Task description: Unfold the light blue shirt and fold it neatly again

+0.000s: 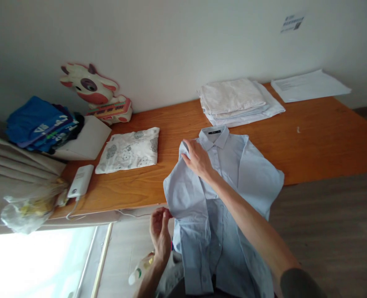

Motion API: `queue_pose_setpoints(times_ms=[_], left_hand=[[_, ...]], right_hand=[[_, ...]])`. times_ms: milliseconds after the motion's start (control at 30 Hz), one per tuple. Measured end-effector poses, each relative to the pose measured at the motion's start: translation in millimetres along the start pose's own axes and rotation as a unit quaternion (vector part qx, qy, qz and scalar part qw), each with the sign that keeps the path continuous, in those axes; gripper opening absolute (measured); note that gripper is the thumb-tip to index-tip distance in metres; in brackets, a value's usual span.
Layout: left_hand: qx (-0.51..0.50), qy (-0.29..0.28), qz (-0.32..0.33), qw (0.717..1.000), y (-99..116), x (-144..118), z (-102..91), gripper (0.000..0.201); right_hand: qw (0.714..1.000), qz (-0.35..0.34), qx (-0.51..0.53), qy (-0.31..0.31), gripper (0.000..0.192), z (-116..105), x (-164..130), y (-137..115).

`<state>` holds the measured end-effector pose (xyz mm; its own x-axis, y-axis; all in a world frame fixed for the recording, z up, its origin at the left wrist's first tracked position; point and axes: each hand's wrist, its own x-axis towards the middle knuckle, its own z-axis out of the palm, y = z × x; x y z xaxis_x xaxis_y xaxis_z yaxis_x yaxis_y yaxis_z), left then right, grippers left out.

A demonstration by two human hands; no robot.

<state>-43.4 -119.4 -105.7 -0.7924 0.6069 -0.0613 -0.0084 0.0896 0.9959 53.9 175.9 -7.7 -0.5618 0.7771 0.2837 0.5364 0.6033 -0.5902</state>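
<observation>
A light blue button-up shirt [233, 174] lies front up on the wooden table [326, 136], collar toward the wall, its lower part hanging over the near edge. My right hand [197, 159] reaches across and rests flat on the shirt's left shoulder, next to the collar. My left hand [160, 229] is below the table edge and pinches the edge of the shirt's left sleeve between fingers and thumb.
A stack of folded white cloths [236, 101] and papers [309, 85] sit at the back right. A printed folded cloth [129, 151], a cow toy [93, 89], a white box [85, 138], blue clothes [40, 124] and a white device [80, 180] lie to the left.
</observation>
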Motion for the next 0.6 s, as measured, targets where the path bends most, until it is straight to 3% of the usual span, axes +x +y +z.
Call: queue_pose_setpoints(times_ms=[100,167,233,300,367,433,467,600], left_hand=[[0.036,-0.037,-0.063,0.997,-48,-12,-18.9,0.038],[0.043,-0.120,-0.113,0.985,-74,-6,-28.0,0.055],[0.047,-0.228,-0.162,0.959,-90,3,-35.6,0.066],[0.068,-0.292,-0.194,0.934,-96,7,-43.5,0.064],[0.088,-0.305,-0.212,0.924,-94,1,-52.3,0.062],[0.083,-0.311,-0.226,0.919,-86,-10,-61.8,0.061],[0.075,-0.316,-0.234,0.916,-82,-17,-66.4,0.062],[0.079,-0.290,-0.246,0.922,-67,-34,-80.1,0.068]], right_hand=[[0.989,-0.093,0.116,0.006,0.027,-5,-76,-24],[0.972,-0.105,0.206,-0.047,0.021,2,-137,-36],[0.968,-0.030,0.237,-0.076,0.019,14,-195,-39],[0.965,0.097,0.218,-0.105,0.020,27,-244,-33],[0.946,0.217,0.186,-0.156,0.021,36,-283,-23],[0.921,0.290,0.177,-0.191,0.014,42,-309,-15],[0.910,0.311,0.187,-0.201,0.021,44,-319,-14],[0.876,0.356,0.215,-0.243,0.080,47,-333,-25]])
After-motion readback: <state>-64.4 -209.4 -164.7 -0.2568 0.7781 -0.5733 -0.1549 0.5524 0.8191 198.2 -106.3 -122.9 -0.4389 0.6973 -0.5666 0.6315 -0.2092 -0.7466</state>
